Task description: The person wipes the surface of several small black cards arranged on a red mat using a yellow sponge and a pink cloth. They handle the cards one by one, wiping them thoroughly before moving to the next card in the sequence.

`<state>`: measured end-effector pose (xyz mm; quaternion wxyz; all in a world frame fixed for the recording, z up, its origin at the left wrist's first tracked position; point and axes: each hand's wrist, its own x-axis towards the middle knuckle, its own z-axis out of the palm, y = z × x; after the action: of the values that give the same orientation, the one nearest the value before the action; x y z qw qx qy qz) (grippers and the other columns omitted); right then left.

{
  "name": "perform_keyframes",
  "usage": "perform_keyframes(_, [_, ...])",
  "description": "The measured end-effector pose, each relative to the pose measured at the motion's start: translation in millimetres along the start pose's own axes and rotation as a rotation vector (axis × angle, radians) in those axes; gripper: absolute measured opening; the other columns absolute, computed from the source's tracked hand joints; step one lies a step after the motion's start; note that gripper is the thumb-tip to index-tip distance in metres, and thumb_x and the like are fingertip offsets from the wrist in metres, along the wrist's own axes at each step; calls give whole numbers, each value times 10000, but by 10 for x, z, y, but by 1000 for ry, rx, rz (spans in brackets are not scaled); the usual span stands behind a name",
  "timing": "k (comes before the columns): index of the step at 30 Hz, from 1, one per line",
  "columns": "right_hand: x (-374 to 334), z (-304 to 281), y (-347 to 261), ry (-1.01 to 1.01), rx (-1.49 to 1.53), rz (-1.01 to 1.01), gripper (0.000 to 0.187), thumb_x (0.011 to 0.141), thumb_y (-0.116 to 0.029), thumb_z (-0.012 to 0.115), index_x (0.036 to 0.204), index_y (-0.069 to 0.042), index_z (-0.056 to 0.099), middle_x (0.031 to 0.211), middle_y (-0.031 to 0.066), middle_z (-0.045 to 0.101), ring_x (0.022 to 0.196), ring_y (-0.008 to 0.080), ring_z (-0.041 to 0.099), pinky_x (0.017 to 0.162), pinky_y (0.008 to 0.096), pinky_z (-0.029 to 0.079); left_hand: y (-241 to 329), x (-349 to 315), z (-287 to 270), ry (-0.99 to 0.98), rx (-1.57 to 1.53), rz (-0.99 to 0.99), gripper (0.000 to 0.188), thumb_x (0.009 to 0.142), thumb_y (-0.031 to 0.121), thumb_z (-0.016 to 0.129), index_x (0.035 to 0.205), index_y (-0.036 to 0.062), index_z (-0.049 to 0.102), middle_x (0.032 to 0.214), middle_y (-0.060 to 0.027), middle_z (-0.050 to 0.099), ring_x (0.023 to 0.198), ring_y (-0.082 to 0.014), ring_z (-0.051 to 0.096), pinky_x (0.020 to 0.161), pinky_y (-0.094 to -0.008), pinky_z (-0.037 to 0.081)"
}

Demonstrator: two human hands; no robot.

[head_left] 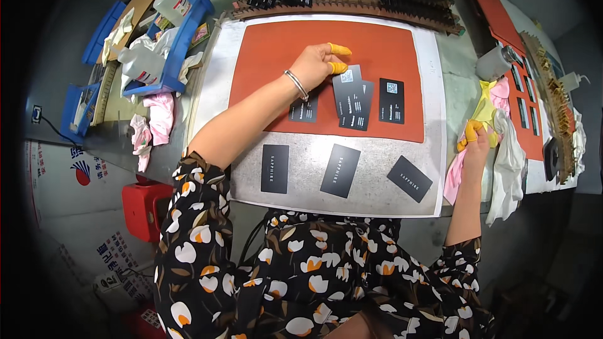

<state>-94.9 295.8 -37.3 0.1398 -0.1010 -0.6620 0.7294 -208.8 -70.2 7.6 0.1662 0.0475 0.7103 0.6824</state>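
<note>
Cards rest on an orange mat, presumably for cushioning, left hand parted at one, right hand curled by cloths, its hold unclear.

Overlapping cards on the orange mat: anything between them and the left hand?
Nothing visible stands between the left hand and the overlapping cards: one of its yellow-covered fingers sits at their upper edge, though contact can't be judged.

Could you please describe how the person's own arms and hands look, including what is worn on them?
The left hand and right hand wear yellow finger cots. A silver-coloured bracelet circles the left wrist. The black sleeves, printed with white-and-orange flowers, leave the forearms bare.
</note>
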Motion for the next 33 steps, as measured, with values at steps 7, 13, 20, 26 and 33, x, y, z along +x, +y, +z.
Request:
perform_keyframes(7, [-22, 21, -32, -13, 9, -5, 133, 880, -128, 576, 965, -26, 577, 707, -39, 490, 536, 37, 428, 486, 182, 353, 255, -204, -569, -34, -99, -161, 276, 869, 104, 546, 1139, 53, 561, 978, -7, 622, 892, -77, 581, 751, -232, 476])
perform_keyframes(13, [-11, 24, -16, -23, -105, -10, 124, 877, -142, 580, 945, -38, 580, 692, -37, 470, 533, 34, 423, 477, 181, 342, -161, -793, -1397, 154, 341, -146, 237, 820, -46, 550, 1054, -38, 583, 899, -49, 637, 804, -77, 591, 732, -219, 477])
perform_keyframes(20, [-30, -9, -19, 10, -106, 1, 134, 867, -155, 597, 945, -49, 572, 685, -35, 480, 518, 36, 427, 460, 182, 340, 132, -480, -1058, 406, 1108, 547, 394, 762, 165, 674, 1098, 2, 548, 1048, -144, 583, 928, -275, 581, 800, -342, 471])
perform_keyframes(26, [9, -35, 40, 10, -53, 4, 132, 866, -154, 600, 945, -54, 569, 674, -44, 484, 516, 37, 436, 450, 182, 346, 866, 850, -1299, 119, 1603, 627, 828, 617, 395, 767, 1263, 14, 417, 1310, -159, 400, 1221, -312, 359, 1007, -407, 307])
perform_keyframes(33, [-23, 4, -19, 46, -145, 10, 144, 870, -151, 594, 961, -42, 569, 682, -41, 475, 510, 37, 419, 445, 189, 339, 1076, 1246, -1161, -50, 1896, 187, 863, 569, 425, 775, 1269, 49, 438, 1220, -104, 457, 1174, -256, 406, 952, -393, 338])
